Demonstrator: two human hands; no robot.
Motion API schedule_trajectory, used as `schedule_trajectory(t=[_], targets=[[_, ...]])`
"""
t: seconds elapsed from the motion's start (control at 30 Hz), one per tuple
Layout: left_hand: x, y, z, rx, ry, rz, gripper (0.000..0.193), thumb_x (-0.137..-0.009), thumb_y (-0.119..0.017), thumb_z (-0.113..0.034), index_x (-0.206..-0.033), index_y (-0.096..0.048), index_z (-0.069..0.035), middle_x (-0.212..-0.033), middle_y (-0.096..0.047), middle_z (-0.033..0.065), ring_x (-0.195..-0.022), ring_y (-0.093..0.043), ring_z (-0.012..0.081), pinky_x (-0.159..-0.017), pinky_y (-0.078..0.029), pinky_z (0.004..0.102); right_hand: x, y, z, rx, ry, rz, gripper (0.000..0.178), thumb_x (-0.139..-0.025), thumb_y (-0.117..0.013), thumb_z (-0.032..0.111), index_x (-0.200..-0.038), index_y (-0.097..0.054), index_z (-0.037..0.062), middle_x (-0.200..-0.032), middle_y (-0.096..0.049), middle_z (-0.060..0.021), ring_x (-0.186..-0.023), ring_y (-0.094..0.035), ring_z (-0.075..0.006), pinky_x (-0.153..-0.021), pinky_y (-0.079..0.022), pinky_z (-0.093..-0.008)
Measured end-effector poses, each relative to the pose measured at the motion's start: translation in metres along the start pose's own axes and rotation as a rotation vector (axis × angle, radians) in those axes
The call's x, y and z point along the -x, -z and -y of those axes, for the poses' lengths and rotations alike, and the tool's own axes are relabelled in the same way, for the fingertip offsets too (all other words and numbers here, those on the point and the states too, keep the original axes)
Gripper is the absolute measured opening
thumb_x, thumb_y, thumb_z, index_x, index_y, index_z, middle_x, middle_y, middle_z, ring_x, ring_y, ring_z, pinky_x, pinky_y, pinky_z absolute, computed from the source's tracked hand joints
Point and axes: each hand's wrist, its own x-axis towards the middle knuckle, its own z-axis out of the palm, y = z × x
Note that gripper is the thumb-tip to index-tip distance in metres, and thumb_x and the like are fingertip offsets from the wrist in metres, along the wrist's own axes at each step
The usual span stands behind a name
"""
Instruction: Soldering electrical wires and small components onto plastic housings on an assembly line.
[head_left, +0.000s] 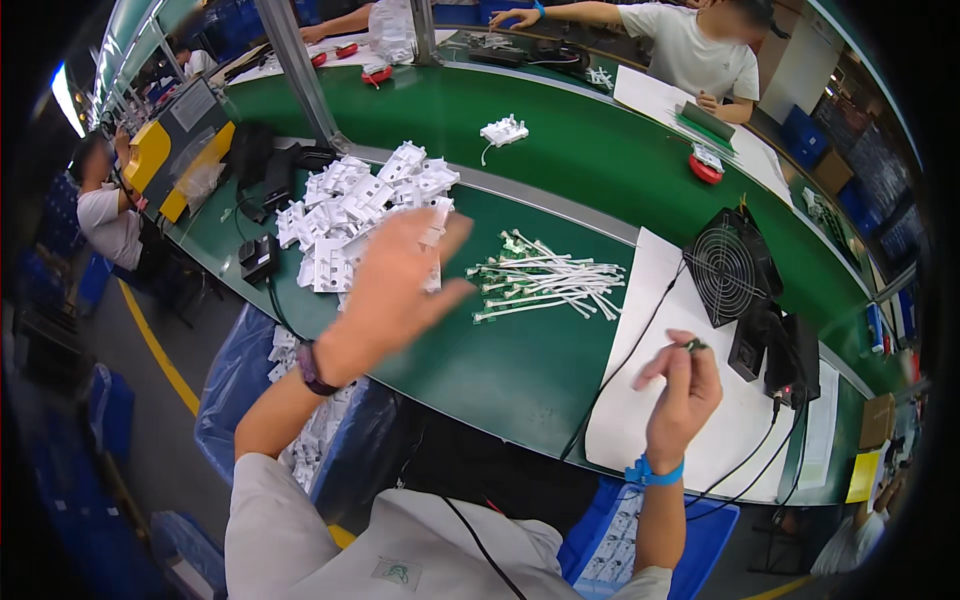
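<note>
My left hand (395,275) reaches over a heap of white plastic housings (335,200), somewhat blurred, thumb and fingers spread. It appears to hold nothing, though its fingertips overlap the heap's right side. Above the white sheet, my right hand (685,395) is closed in a pinch around a small green circuit board (693,345); most of that piece is hidden by the fingers. Between my hands lies a bundle of white cables (570,278) with small green boards at their left ends, spread on the green table (500,375).
A black fan (722,262) with a wire grille stands on the white sheet (640,420) at right, with cords trailing. One wired white housing (504,131) sits on the green conveyor (590,155). Lined bins (225,400) flank me below the table. Co-workers sit across and at left.
</note>
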Motion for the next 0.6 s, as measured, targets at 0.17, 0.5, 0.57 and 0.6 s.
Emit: schedule_trajectory(t=[0.17, 0.5, 0.57, 0.6], targets=[[0.051, 0.007, 0.043, -0.27, 0.451, -0.033, 0.062, -0.08, -0.084, -0.026, -0.127, -0.055, 0.001, -0.119, -0.06, 0.0208, -0.111, -0.057, 0.0407, -0.094, -0.049, 0.0468, -0.011, 0.016, -0.011, 0.117, -0.191, -0.006, 0.029, -0.106, -0.051, 0.008, -0.126, -0.063, -0.0083, -0.079, -0.04, 0.003, -0.06, -0.032, -0.002, -0.051, -0.026, -0.0215], [0.077, -0.01, 0.017, -0.174, 0.484, -0.184, 0.031, -0.08, -0.083, -0.015, -0.1, -0.063, -0.001, -0.112, -0.062, 0.0165, -0.101, -0.059, 0.0371, -0.088, -0.048, 0.0448, -0.003, -0.009, -0.024, -0.078, -0.261, 0.09, 0.019, -0.096, -0.064, -0.002, -0.114, -0.065, -0.0072, -0.104, -0.071, -0.0109, -0.089, -0.068, -0.0176, -0.08, -0.056, -0.0286], [0.069, -0.007, 0.003, -0.165, 0.449, -0.24, 0.029, -0.081, -0.082, -0.013, -0.102, -0.064, -0.002, -0.11, -0.065, 0.0152, -0.097, -0.061, 0.0359, -0.085, -0.049, 0.0432, -0.002, -0.015, -0.022, -0.104, -0.342, 0.104, 0.015, -0.094, -0.067, -0.004, -0.109, -0.066, -0.0076, -0.102, -0.072, -0.0117, -0.092, -0.07, -0.0187, -0.083, -0.057, -0.0291], [0.066, -0.006, -0.008, 0.026, 0.537, -0.242, 0.027, -0.083, -0.08, -0.011, -0.103, -0.065, -0.002, -0.104, -0.068, 0.014, -0.091, -0.064, 0.0347, -0.081, -0.051, 0.0413, -0.001, -0.02, -0.02, -0.06, -0.341, 0.113, 0.009, -0.092, -0.069, -0.005, -0.1, -0.068, -0.0064, -0.102, -0.072, -0.0126, -0.094, -0.071, -0.019, -0.085, -0.057, -0.0293]])
